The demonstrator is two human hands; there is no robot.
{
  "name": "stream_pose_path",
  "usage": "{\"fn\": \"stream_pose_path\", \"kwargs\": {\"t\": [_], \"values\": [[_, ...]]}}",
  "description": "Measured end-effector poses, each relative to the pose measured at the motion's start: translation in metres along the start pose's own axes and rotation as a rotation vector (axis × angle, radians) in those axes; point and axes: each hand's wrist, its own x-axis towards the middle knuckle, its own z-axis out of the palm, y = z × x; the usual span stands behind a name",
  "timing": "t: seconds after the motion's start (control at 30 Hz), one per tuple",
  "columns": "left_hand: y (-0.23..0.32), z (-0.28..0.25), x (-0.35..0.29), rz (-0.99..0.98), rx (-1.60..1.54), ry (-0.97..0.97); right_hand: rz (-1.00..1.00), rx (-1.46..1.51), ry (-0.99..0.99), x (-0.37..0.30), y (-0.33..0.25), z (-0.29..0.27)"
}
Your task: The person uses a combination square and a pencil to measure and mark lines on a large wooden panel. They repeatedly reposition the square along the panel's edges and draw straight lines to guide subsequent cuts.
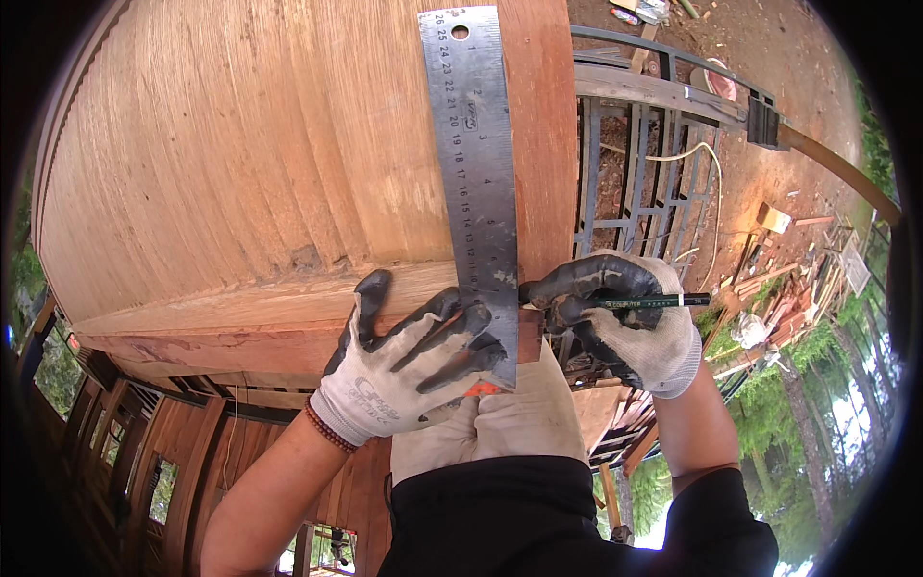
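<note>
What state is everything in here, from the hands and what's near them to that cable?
Left hand: gloved, fingers spread, some on the ruler; grip unclear.
Right hand: gloved, closed on the pencil.
Pencil: held crosswise to the ruler, tip hidden.
Metal ruler: lying flat.
Wooden panel: rough patch near its lower edge.
Cable: loosely curved.

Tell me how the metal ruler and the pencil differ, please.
The metal ruler is broad and silver; the pencil is thin and dark. The metal ruler runs up the picture, the pencil across. The left hand spreads over the metal ruler; the right hand grips the pencil. Both are straight.
</note>
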Motion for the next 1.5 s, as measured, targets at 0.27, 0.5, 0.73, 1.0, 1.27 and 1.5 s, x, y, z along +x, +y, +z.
{"fn": "stream_pose_path", "kwargs": {"t": [0.27, 0.5, 0.73, 1.0, 1.27, 1.5], "values": [[-0.008, 0.004, -0.005, 0.093, 0.099, -0.031, 0.007, -0.006, -0.025, 0.003, 0.002, -0.001], [-0.007, 0.004, -0.006, 0.085, 0.090, -0.037, 0.033, -0.037, -0.040, 0.002, -0.002, -0.002], [-0.008, 0.004, -0.006, 0.094, 0.109, -0.049, 0.058, 0.034, 0.008, 0.001, 0.000, 0.003], [-0.008, 0.005, -0.007, 0.078, 0.104, -0.014, -0.007, -0.013, 0.053, -0.009, -0.001, 0.002], [-0.001, -0.002, -0.001, 0.059, 0.155, -0.084, -0.236, 0.433, 0.674, -0.077, 0.097, 0.064], [0.003, 0.005, -0.004, 0.040, 0.180, -0.076, 0.098, 0.243, 0.553, -0.086, 0.118, 0.133]]}}
